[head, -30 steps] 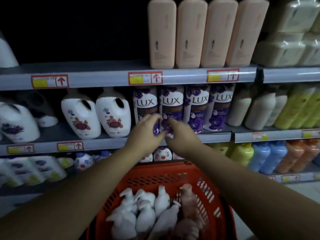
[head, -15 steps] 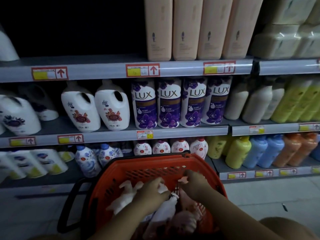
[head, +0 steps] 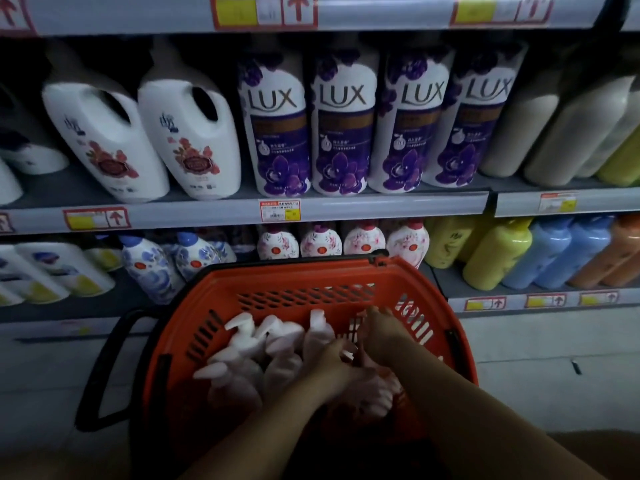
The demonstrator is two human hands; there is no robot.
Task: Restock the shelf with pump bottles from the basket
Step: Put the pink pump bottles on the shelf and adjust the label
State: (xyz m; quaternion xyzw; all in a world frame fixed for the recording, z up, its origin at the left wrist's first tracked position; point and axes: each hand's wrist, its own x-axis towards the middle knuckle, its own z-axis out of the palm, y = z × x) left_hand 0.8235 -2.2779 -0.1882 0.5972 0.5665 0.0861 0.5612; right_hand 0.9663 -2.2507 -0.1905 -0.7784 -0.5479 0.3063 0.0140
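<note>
An orange basket (head: 311, 271) stands in front of the shelves and holds several white pump bottles (head: 249, 341), with a pinkish pump bottle (head: 375, 396) at its right side. Both my hands are down inside the basket, close together over the pinkish bottle. My left hand (head: 330, 363) curls its fingers round a pump head there. My right hand (head: 384, 336) reaches in beside it, and its fingertips are hidden among the bottles. On the lower shelf behind the basket stand small floral pump bottles (head: 320, 242).
The middle shelf (head: 381, 206) carries purple LUX bottles (head: 343, 133) and white handled jugs (head: 187, 133). Yellow (head: 495, 254), blue (head: 547, 252) and orange bottles fill the lower shelf at right. The basket's black handle (head: 104, 368) sticks out to the left over the floor.
My hands came down from the LUX bottles on the middle shelf into the basket and have sunk deeper among the pump bottles. The view has tilted down and moved closer.
</note>
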